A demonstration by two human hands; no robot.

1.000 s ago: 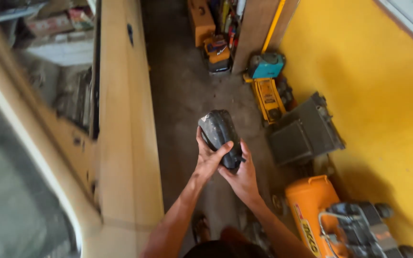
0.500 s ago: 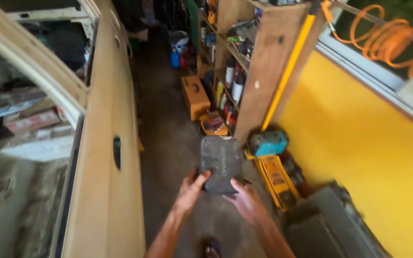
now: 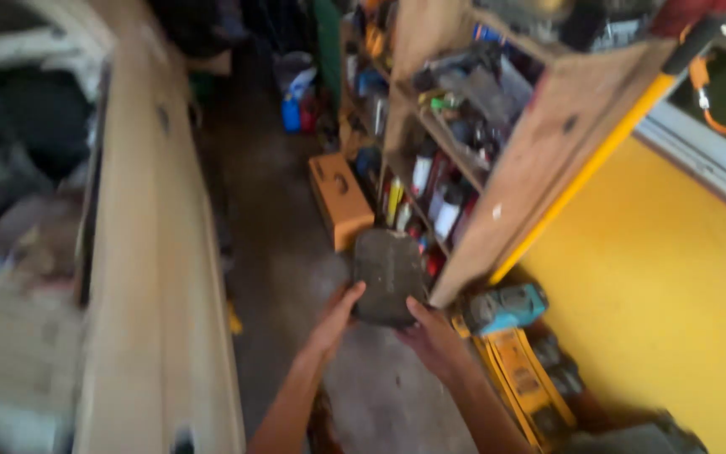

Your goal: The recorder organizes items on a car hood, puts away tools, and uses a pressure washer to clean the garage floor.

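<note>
**Both hands on the dark case, long axis pointing away**

I'm looking down the narrow aisle now, and the dark grey case (image 3: 389,276) sits right out in front of me, held up over the concrete floor (image 3: 279,210). Left hand (image 3: 335,318) has the lower left corner, thumb hooked over the near face, fingers wrapped underneath where I can't see them. Right hand (image 3: 433,338) takes the lower right corner the same way, thumb on top, closed around the edge. So both grips are at the near end, and the case runs lengthwise away from my fingers, up the frame, broad face turned toward me. The far end hangs free with nothing supporting it.

Neither hand is clearly nearer; they flank it evenly, left side and right side. The picture is blurred, so the surface detail on the case is lost to me.

Around it: the wooden shelf unit (image 3: 539,160) stands just to the right, its bottom corner close beside the case. An orange box (image 3: 339,199) lies on the floor beyond. The beige car body (image 3: 144,277) runs down my left, the yellow wall (image 3: 665,303) down my right.
</note>
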